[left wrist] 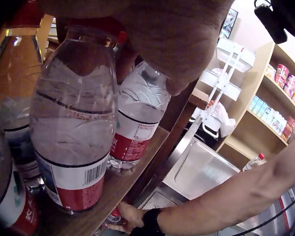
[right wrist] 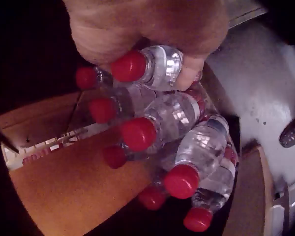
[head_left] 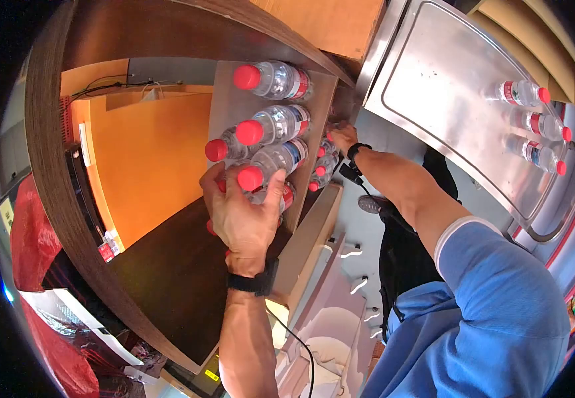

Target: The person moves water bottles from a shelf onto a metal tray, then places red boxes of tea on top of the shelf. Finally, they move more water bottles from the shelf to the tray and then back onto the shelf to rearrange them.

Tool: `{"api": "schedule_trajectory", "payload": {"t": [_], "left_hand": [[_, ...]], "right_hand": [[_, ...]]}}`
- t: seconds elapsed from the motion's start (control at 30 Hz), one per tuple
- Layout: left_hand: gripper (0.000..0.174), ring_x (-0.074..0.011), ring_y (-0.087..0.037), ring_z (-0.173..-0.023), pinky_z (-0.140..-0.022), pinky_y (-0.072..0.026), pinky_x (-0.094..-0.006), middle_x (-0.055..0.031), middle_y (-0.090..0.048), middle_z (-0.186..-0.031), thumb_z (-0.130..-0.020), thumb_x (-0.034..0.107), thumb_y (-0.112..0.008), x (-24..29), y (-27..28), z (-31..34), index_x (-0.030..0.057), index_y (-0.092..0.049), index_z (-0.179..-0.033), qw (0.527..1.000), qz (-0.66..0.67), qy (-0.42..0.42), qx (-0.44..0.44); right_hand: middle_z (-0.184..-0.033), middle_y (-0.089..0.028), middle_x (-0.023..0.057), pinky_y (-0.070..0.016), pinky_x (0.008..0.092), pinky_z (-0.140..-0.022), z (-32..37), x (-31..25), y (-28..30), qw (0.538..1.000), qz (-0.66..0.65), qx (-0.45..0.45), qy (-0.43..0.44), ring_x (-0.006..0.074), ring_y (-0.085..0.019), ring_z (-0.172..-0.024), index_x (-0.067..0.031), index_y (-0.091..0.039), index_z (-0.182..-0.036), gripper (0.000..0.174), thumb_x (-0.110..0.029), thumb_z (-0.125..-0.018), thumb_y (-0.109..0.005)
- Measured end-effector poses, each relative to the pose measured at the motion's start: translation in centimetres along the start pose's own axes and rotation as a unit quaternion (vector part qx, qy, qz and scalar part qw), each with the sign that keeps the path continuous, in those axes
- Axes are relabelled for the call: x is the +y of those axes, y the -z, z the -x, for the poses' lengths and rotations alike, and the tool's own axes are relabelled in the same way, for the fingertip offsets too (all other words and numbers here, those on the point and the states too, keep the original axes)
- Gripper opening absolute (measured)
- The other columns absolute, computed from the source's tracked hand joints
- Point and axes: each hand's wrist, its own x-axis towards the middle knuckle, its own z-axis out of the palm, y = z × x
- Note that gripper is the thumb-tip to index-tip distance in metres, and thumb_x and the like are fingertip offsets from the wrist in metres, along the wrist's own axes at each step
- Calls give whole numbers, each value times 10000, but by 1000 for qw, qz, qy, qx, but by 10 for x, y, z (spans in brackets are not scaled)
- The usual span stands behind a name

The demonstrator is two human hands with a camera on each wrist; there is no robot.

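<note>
My left hand [head_left: 244, 222] reaches over a cluster of water bottles on the upper shelf. Its thumb and fingers grip one clear bottle [head_left: 274, 159] near its red cap. In the left wrist view that hand [left wrist: 177, 39] covers the tops, and a bottle with a white and red label [left wrist: 71, 128] shows below it. Lower down, my right hand [head_left: 344, 136] is at a second group of bottles. The right wrist view has that hand [right wrist: 152, 24] holding a red-capped bottle [right wrist: 164, 66], fingertips round its side. Several other red-capped bottles [right wrist: 201, 142] crowd beneath it.
Three bottles [head_left: 525, 93] lie to the right on a stainless steel counter [head_left: 433, 86]. A dark wooden frame [head_left: 45, 172] surrounds the shelf, and an orange panel [head_left: 155, 159] stands left of the bottles. Stocked shelves [left wrist: 270, 108] rise at the far right in the left wrist view.
</note>
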Motion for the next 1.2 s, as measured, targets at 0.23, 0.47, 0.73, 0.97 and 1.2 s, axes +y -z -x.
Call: {"api": "schedule_trajectory", "payload": {"t": [0.23, 0.47, 0.73, 0.97, 1.2], "left_hand": [[652, -434, -573, -1201, -1002, -491, -538, -226, -549, -1287, -779, 517, -870, -1, 0, 0, -15, -680, -1103, 1000, -5, -9, 12], [659, -437, -576, -1196, -992, -492, -548, -229, -552, -1280, -790, 543, -853, 0, -1, 0, -16, -679, -1092, 1000, -10, -20, 22], [663, -436, -583, -1189, -992, -493, -543, -229, -560, -1271, -794, 546, -850, -1, -2, 2, -17, -674, -1098, 1000, -18, -10, 18], [792, -437, -555, -1275, -1063, -472, -511, -229, -541, -1354, -865, 608, -758, -1, 2, 3, -7, -602, -1340, 999, -38, -1, -22], [669, -424, -588, -1184, -996, -496, -526, -226, -559, -1262, -782, 528, -865, -2, -2, 1, -20, -671, -1113, 1000, -16, -15, 14]], "right_hand": [[-1112, -729, 174, -568, 413, -954, -26, 24, -6, 935, 190, -57, 295, 324, -679, -1055, -45, -658, -1207, 354, -249, -929, -739], [-1436, -572, 45, -513, 422, -1073, 13, -22, 17, 947, -248, -200, -36, 226, -543, -1339, -173, -489, -1487, 616, -378, -962, -738], [-1484, -569, 109, -492, 445, -1089, -12, -24, 4, 972, -93, -188, 105, 281, -540, -1354, -104, -479, -1527, 691, -450, -964, -681], [-1569, -504, 174, -356, 449, -1217, -57, -34, -16, 926, 195, -77, 315, 358, -447, -1461, -86, -529, -1504, 677, -539, -1001, -538], [-1557, -517, 167, -367, 453, -1206, -64, -36, -25, 926, 208, -82, 303, 369, -462, -1441, -98, -539, -1494, 658, -538, -1005, -522]]}}
